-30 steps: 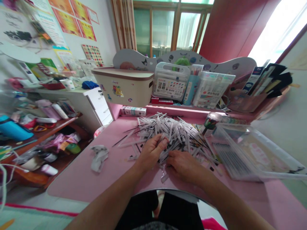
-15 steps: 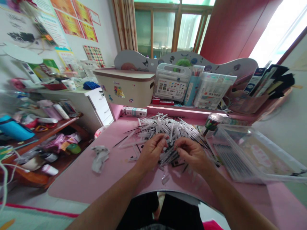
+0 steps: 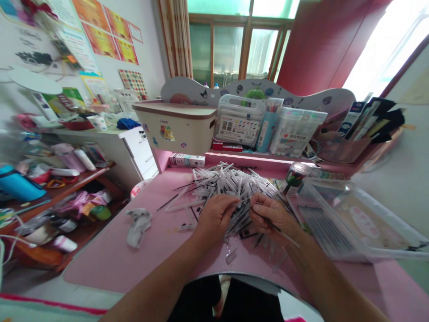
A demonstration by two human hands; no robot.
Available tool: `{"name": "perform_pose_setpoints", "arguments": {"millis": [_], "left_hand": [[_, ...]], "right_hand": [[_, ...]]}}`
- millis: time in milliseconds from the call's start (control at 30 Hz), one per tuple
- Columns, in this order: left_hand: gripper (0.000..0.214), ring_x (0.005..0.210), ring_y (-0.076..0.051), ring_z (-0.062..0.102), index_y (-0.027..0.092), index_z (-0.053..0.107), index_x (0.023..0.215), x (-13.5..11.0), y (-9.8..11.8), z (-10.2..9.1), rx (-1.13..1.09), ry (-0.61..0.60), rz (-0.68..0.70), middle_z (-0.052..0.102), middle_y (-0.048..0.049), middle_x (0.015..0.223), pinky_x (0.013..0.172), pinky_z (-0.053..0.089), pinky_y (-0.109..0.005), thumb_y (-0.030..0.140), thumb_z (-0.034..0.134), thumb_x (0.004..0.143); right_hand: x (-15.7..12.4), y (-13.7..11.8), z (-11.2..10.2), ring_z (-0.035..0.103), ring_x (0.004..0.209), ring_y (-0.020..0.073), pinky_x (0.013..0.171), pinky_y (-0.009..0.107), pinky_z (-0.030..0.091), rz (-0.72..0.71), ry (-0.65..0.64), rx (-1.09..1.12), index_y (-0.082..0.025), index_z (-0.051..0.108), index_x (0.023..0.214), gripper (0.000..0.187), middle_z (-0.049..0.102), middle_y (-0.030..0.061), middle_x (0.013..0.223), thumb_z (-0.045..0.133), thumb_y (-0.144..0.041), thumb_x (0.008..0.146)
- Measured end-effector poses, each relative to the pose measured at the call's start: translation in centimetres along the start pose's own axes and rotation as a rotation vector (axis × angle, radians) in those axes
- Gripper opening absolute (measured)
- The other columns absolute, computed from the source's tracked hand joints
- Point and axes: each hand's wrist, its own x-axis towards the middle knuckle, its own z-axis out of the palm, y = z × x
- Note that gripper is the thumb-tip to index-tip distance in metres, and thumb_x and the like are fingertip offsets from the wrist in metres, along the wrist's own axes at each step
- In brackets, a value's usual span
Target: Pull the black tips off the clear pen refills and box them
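A big heap of clear pen tubes and thin black refills (image 3: 231, 183) lies on the pink desk (image 3: 110, 255). My left hand (image 3: 216, 217) is closed round a bunch of the tubes at the heap's near edge. My right hand (image 3: 273, 214) sits just to its right, fingers pinched on a thin black refill that slants down toward the right. The two hands almost touch over the bunch.
A clear plastic tray (image 3: 345, 219) with dark refills lies at the right. A can (image 3: 295, 175) stands behind it. A crumpled wrapper (image 3: 137, 223) lies at the left. A beige bin (image 3: 176, 125) and marker cases (image 3: 239, 120) stand on the back shelf. Cluttered shelves fill the left.
My right hand rose from the desk beside the heap to the bunch in my left hand and pinched a black refill. The left hand lifted slightly with its bunch.
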Motion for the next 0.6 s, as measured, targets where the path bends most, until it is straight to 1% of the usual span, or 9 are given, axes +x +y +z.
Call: {"name": "perform_pose_setpoints", "arguments": {"millis": [167, 267, 400, 500, 600], "left_hand": [[0.022, 0.092, -0.023, 0.064, 0.020, 0.071, 0.104, -0.21, -0.24, 0.13, 0.184, 0.008, 0.136, 0.074, -0.0064, 0.094, 0.085, 0.044, -0.038, 0.013, 0.054, 0.093], [0.022, 0.087, -0.022, 0.063, 0.020, 0.072, 0.104, -0.24, -0.18, 0.13, 0.207, -0.028, 0.226, 0.074, -0.0068, 0.092, 0.082, 0.045, -0.036, 0.015, 0.053, 0.094], [0.022, 0.085, -0.020, 0.061, 0.020, 0.073, 0.104, -0.27, 0.12, 0.08, 0.177, -0.095, 0.314, 0.074, -0.0069, 0.093, 0.081, 0.045, -0.035, 0.019, 0.052, 0.097], [0.022, 0.087, -0.020, 0.061, 0.020, 0.074, 0.103, -0.36, 0.24, 0.18, 0.136, -0.121, 0.300, 0.074, -0.0080, 0.095, 0.082, 0.046, -0.035, 0.020, 0.053, 0.096], [0.023, 0.091, -0.020, 0.063, 0.020, 0.073, 0.105, -0.43, 0.24, 0.28, -0.020, -0.143, 0.201, 0.073, -0.0085, 0.098, 0.084, 0.048, -0.034, 0.016, 0.053, 0.094]], "right_hand": [[0.16, 0.07, -0.32, 0.025, 0.039, 0.0025, 0.035, 0.012, 0.018, 0.085, -0.061, 0.023, -0.019, 0.053, 0.086, 0.028, 0.047, -0.0089, 0.051, 0.077, -0.030, 0.075], [0.12, 0.02, -0.48, 0.025, 0.040, 0.0026, 0.034, 0.011, 0.017, 0.108, -0.095, 0.050, -0.020, 0.052, 0.087, 0.028, 0.046, -0.0088, 0.052, 0.076, -0.029, 0.076], [-0.12, -0.09, -0.55, 0.025, 0.041, 0.0024, 0.035, 0.010, 0.014, 0.215, -0.124, 0.097, -0.022, 0.048, 0.091, 0.033, 0.044, -0.0096, 0.054, 0.076, -0.027, 0.075], [-0.22, -0.07, -0.38, 0.025, 0.040, 0.0019, 0.035, 0.010, 0.014, 0.264, -0.101, 0.080, -0.022, 0.047, 0.092, 0.038, 0.045, -0.0097, 0.053, 0.079, -0.028, 0.073], [-0.19, -0.07, -0.06, 0.031, 0.039, 0.0030, 0.034, 0.011, 0.016, 0.227, -0.051, 0.059, -0.022, 0.048, 0.090, 0.038, 0.051, -0.0069, 0.056, 0.079, -0.035, 0.073]]}}
